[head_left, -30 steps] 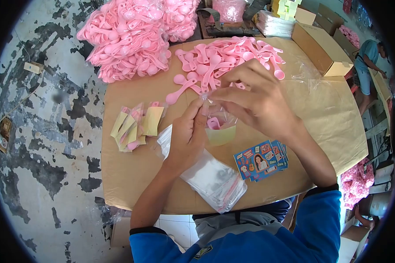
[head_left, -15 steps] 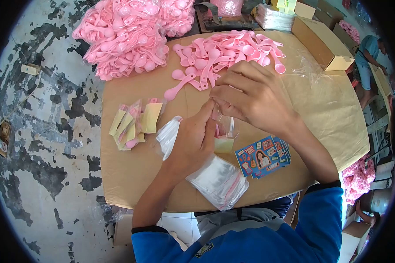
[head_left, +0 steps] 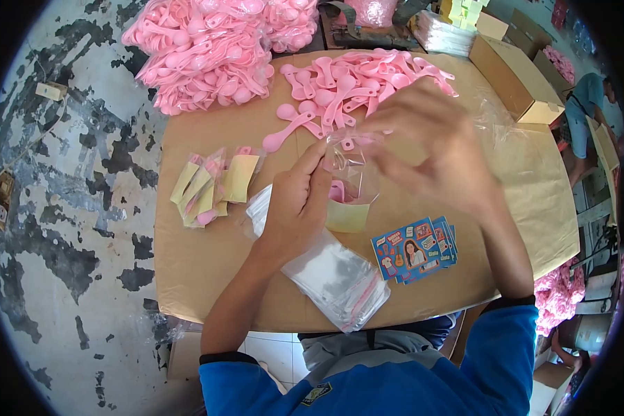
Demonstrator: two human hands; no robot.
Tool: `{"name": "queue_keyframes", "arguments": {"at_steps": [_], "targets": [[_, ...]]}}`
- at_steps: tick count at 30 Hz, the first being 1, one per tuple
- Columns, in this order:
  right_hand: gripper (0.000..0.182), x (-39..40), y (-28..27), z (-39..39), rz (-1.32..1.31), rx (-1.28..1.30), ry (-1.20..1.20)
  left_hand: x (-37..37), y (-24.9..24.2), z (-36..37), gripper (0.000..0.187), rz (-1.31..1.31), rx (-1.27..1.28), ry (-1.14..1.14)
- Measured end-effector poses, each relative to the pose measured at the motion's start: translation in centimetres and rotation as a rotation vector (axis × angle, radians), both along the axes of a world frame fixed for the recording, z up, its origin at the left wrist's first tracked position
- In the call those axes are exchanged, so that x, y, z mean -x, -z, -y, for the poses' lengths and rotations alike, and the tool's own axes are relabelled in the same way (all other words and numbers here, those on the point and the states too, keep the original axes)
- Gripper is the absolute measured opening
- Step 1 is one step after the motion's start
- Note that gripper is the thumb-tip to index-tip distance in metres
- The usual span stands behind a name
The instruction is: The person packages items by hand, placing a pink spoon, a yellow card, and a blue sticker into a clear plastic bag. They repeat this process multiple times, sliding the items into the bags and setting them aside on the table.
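Head view: closest to us, a stack of clear sleeves (head_left: 340, 277) slants across the brown paper (head_left: 464, 291), partly under our left forearm, with a fan of blue printed cards (head_left: 416, 251) to its right. Beyond them, our left hand (head_left: 298, 201) pinches the upper edge of a small clear bag (head_left: 357, 187) between thumb and finger. Inside it we see a pink scoop (head_left: 337, 191) and a pale yellow card (head_left: 348, 217). Our right hand (head_left: 430, 145) is blurred beside the bag's top; we cannot tell whether its fingers grip the film.

Off to the left lie several filled packets (head_left: 239, 179), overlapping, which look finished to us. We judge the held bag to be filled but perhaps not closed. Much seems left: farther off, many loose pink scoops (head_left: 347, 90) are heaped outside any packet. Bulging bags of scoops (head_left: 201, 55) sit at the far left, a carton (head_left: 516, 80) at the far right, and past it another person (head_left: 579, 118) bends forward.
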State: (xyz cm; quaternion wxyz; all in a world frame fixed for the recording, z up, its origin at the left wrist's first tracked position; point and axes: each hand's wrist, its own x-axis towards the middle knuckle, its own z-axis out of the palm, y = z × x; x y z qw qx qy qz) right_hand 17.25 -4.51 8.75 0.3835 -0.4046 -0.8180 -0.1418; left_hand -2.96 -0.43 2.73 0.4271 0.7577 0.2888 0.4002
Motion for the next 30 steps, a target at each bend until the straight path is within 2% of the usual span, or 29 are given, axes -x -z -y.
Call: {"name": "queue_keyframes", "arguments": {"at_steps": [6,12,15,16,18,20,22,24,26,28,30], "targets": [[0.021,1.2,2.4,-0.8,0.016,-0.066,0.044,-0.3,0.2,0.4,0.031,-0.061,-0.09,0.065],[0.014,1.7,2.9,-1.2,0.049,-0.079,0.081,-0.2,0.9,0.6,0.034,-0.085,-0.123,0.086],[0.01,1.9,2.7,-1.1,-0.029,-0.036,0.081,0.1,0.7,0.2,0.032,-0.111,-0.119,0.095],[0.008,1.8,2.4,-1.0,-0.206,0.119,0.058,0.2,0.7,0.1,0.031,-0.122,-0.101,0.102],[0.004,1.2,1.4,-0.3,-0.557,0.426,0.01,-0.1,0.0,0.4,0.034,0.099,0.095,0.173],[0.007,-1.3,0.1,-0.3,-0.753,0.482,-0.173,-0.2,-0.1,0.1,0.037,0.237,0.233,0.207],[0.016,-5.5,-1.9,0.1,-0.632,0.502,-0.069,0.2,0.3,-1.1,0.04,0.293,0.311,0.205],[0.02,-10.9,-2.5,0.8,-0.678,0.551,-0.234,0.4,0.2,-1.8,0.042,0.282,0.329,0.165],[0.018,-16.6,-1.9,0.1,-0.912,0.744,-0.61,0.4,0.4,-2.1,0.041,0.288,0.367,0.157],[0.019,-23.0,1.9,-0.4,-0.968,0.841,-0.468,0.5,1.3,-2.6,0.036,0.314,0.423,0.176],[0.022,-27.7,6.1,-1.2,-0.642,0.904,0.335,0.5,1.2,-2.5,0.035,0.28,0.397,0.207]]}}
